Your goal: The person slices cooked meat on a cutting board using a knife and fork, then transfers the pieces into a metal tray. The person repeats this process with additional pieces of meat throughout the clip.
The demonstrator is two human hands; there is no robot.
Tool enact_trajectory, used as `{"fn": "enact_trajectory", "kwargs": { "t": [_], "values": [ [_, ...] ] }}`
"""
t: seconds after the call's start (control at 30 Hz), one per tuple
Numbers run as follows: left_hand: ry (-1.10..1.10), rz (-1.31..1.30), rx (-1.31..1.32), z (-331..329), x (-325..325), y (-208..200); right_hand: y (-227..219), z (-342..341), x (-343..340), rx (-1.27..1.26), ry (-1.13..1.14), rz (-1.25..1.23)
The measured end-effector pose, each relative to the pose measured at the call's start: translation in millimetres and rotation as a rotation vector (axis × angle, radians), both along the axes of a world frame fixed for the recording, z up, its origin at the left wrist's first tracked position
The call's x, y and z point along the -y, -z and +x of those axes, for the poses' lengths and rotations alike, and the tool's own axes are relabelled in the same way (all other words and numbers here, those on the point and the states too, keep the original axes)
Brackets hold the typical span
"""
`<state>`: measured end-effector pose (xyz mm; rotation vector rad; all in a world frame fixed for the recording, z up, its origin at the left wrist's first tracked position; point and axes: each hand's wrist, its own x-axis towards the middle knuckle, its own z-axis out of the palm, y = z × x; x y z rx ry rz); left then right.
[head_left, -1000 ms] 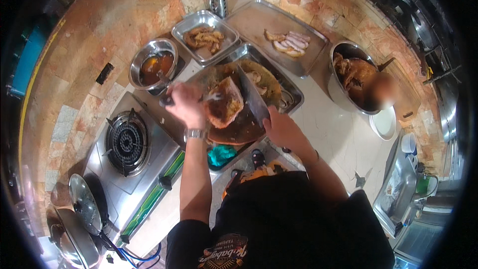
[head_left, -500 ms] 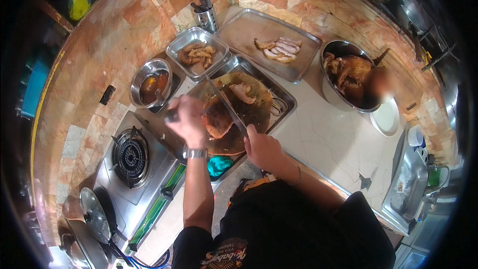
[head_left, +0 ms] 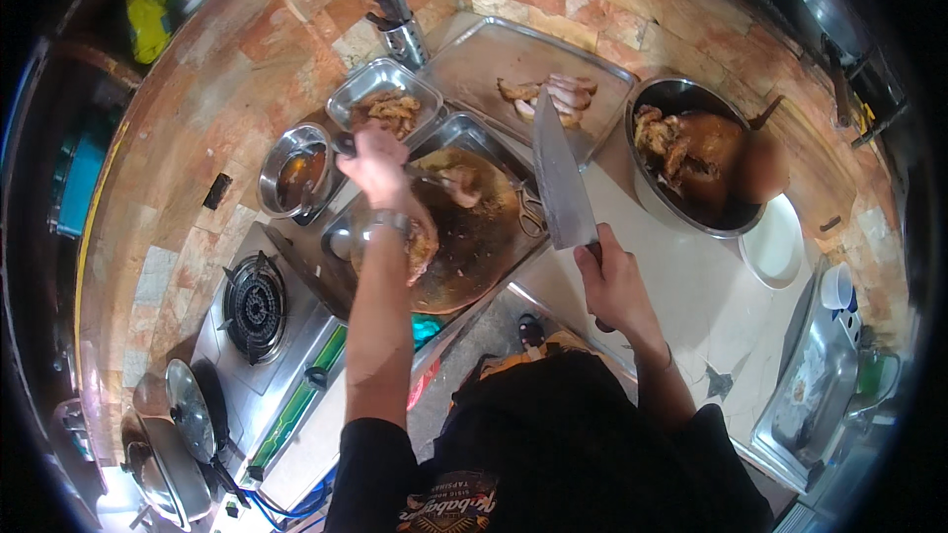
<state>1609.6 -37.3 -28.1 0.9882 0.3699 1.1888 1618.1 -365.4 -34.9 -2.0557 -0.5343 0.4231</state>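
Note:
My right hand [head_left: 614, 281] grips the handle of a broad-bladed kitchen knife [head_left: 563, 183], raised with its tip pointing away, to the right of the round cutting board [head_left: 484, 247]. My left hand [head_left: 375, 163] is closed around a dark-handled metal utensil [head_left: 345, 145], its kind partly hidden, over the board's far left edge. Under my left forearm lies a large browned piece of meat [head_left: 423, 245], partly covered. A smaller pale-and-brown piece of meat [head_left: 460, 187] rests farther back on the board, which sits in a metal tray [head_left: 474, 125].
Behind stand a pan of browned strips [head_left: 395, 114], a bowl of reddish liquid [head_left: 299, 173] and a tray with sliced meat [head_left: 568, 94]. Scissors [head_left: 531, 212] lie at the board's right. Rightward are a bowl of roasted poultry [head_left: 691, 148] and a white plate [head_left: 773, 247]; leftward, a gas burner [head_left: 255, 306].
The knife has come off the meat and swung right, now raised away from the board. My left hand has moved away from me, toward the pan of strips. The large piece lies farther left.

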Motion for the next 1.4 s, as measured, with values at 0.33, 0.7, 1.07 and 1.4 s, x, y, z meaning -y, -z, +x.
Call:
{"fn": "enact_trajectory", "kwargs": {
  "t": [0.33, 0.7, 1.07, 1.4],
  "values": [
    [-0.073, -0.087, -0.006, -0.4, 10.5, -56.0, 2.5, 37.7, 64.9, -0.294, 0.026, 0.128],
    [0.541, 0.011, 0.152, 167.6, 232.4, -80.1, -61.0, 59.1, 143.8, 0.289, 0.343, 0.113],
    [0.716, 0.012, 0.366, 102.5, 243.7, -84.9, -10.3, 77.5, 162.8, 0.052, 0.591, -0.249],
    [0.182, 0.32, -0.102, -124.8, 61.8, -93.2, -12.6, 20.6, 72.4, -0.001, -0.058, -0.084]
  ]
}}
